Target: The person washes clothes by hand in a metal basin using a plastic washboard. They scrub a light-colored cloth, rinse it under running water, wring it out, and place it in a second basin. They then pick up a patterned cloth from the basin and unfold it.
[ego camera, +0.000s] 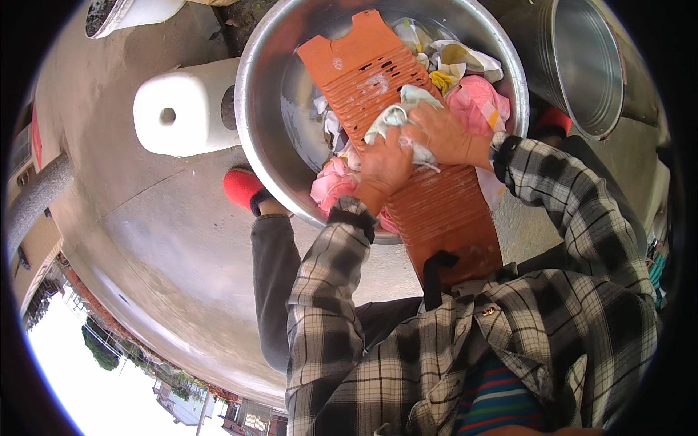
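Observation:
An orange plastic washboard (349,71) leans across a large round metal basin (248,120), its near end against my body. Both my left hand (384,161) and my right hand (444,133) grip a wet, pale cloth (395,117) bunched on the ridges. Pink cloth (477,103) lies beside my right hand, with white and yellow patterned cloth (463,57) behind it. Another pink cloth (334,182) is by my left wrist. Water and more wet cloths show in the basin to the left of the board.
Left of the basin, a white plastic container (185,109) rests on the concrete floor (180,234). A metal bucket (589,65) is at the right, and a white bucket (136,13) at the upper left. My feet, in red shoes (241,189), flank the basin.

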